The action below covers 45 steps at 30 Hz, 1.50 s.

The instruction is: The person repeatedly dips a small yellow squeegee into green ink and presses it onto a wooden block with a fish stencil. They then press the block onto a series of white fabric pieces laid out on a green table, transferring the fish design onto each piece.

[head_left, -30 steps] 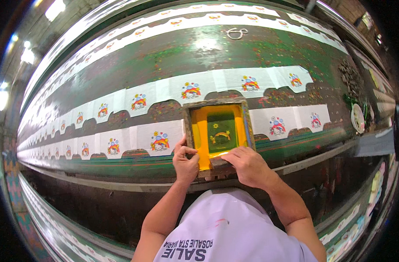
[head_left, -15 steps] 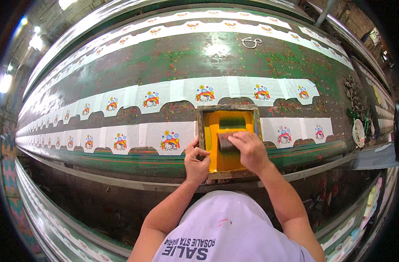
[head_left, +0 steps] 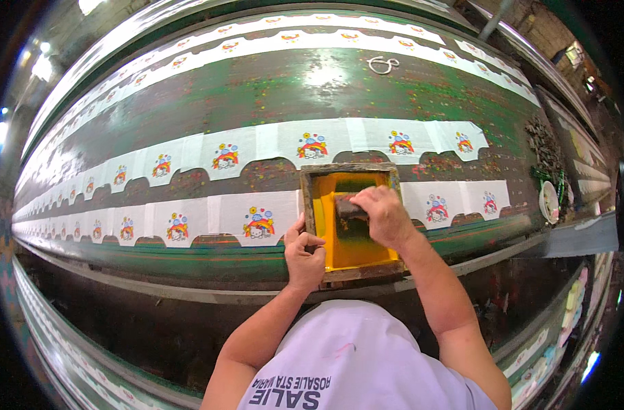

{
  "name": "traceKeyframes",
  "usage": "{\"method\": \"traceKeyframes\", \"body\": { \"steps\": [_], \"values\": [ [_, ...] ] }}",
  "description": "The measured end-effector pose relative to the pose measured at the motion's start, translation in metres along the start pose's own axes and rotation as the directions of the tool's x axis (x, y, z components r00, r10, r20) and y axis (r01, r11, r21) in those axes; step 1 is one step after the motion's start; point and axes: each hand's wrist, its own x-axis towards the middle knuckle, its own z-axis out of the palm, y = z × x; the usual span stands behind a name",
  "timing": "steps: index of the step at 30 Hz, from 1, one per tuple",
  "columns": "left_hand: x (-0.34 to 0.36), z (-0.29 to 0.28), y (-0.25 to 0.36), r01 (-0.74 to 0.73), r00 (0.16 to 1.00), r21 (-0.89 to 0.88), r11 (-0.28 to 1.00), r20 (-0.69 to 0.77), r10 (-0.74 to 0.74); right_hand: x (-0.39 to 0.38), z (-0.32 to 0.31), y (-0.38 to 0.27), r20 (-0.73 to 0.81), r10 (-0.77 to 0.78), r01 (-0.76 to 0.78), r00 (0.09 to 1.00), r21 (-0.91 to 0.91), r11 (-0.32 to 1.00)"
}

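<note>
A wooden screen frame [head_left: 349, 168] coated inside with yellow ink [head_left: 353, 257] sits in the near row of white cloth pieces [head_left: 252, 210], which bear colourful printed pictures. My left hand [head_left: 304, 254] grips the left side of the frame, fingers curled. Inside the screen, my right hand [head_left: 386, 215] is closed on a dark squeegee [head_left: 347, 208], held over the inked mesh toward the upper middle; part of the blade is hidden by ink and fingers.
The long green printing table [head_left: 223, 263] carries further rows of printed pieces [head_left: 291, 37] behind. A white coiled cord [head_left: 382, 64] lies at the back. At the right are a white bowl [head_left: 548, 203], dark clutter [head_left: 546, 147] and a grey sheet [head_left: 572, 232]. A metal rail [head_left: 189, 294] edges the table.
My right hand has pushed the squeegee from the screen's near end up toward its far half, spreading yellow over the green window. My left hand stays on the frame.
</note>
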Motion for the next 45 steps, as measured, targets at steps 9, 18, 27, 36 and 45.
{"method": "traceKeyframes", "body": {
  "steps": [9,18,27,36,45],
  "values": [
    [0.0,-0.002,-0.006,-0.074,0.997,0.01,0.997,0.008,0.074,-0.075,-0.013,-0.067,0.021,0.038,-0.039,0.999,0.032,0.999],
    [0.002,-0.002,-0.005,0.043,0.999,-0.06,0.997,0.032,-0.041,-0.106,-0.027,-0.076,0.089,0.066,-0.084,0.994,0.215,0.973],
    [-0.001,0.017,0.018,-0.004,1.0,-0.052,0.999,0.003,0.004,-0.17,-0.032,-0.032,-0.24,0.506,-0.363,0.828,0.457,0.812],
    [-0.019,0.149,0.053,-0.1,0.994,0.026,0.995,0.043,0.099,-0.243,-0.081,0.071,-0.286,0.555,-0.382,0.781,0.484,0.787],
    [-0.041,0.224,0.063,0.033,0.999,-0.171,0.985,0.024,-0.029,-0.279,-0.127,0.133,-0.244,0.509,-0.36,0.826,0.467,0.808]
  ]
}}
